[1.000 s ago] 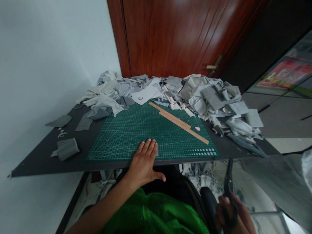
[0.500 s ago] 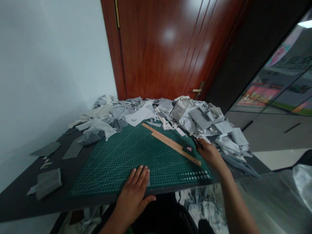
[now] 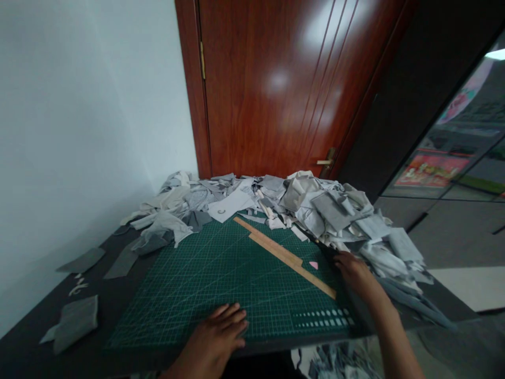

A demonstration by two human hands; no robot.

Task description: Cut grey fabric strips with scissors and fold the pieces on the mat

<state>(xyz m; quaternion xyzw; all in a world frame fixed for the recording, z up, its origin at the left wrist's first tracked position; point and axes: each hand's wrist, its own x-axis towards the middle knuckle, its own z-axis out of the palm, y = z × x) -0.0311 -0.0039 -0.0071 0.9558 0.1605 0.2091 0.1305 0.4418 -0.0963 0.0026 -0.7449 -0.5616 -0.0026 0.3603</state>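
Head: left hand [image 3: 216, 337] on gridded mat [image 3: 197, 279]

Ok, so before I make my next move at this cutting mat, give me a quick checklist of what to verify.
1. Left hand clear of the dark scissors: ok, it lies at the near edge of the cutting mat.
2. Right hand off the scissors: cannot tell, it is at the handle end, but the grip is too dark to read.
3. Mat free of wooden rulers: not ok, they lie slantwise across it.
4. Pink piece in plain sight: ok, to the right of the rulers.
5. Mat free of fabric scraps: not ok, some overlap its far edge.
6. Nothing under your left hand: cannot tell, it hides that spot.
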